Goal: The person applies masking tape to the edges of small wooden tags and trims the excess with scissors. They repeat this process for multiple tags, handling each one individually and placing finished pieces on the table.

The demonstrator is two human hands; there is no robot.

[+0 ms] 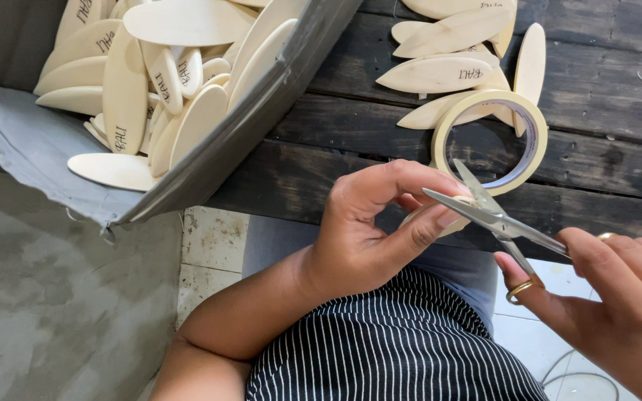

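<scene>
A small pair of scissors (pixel 495 219) with gold handles, blades open, sits in the right hand (pixel 618 297), whose fingers are curled through and around the handles. The left hand (pixel 369 226) pinches a pale strip, mostly hidden, between the blades. Just beyond, a roll of tape (pixel 490 141) lies on the dark wooden bench (pixel 603 82) among oval wooden pieces (pixel 440 74); a grey box (pixel 261 119) holds more.
</scene>
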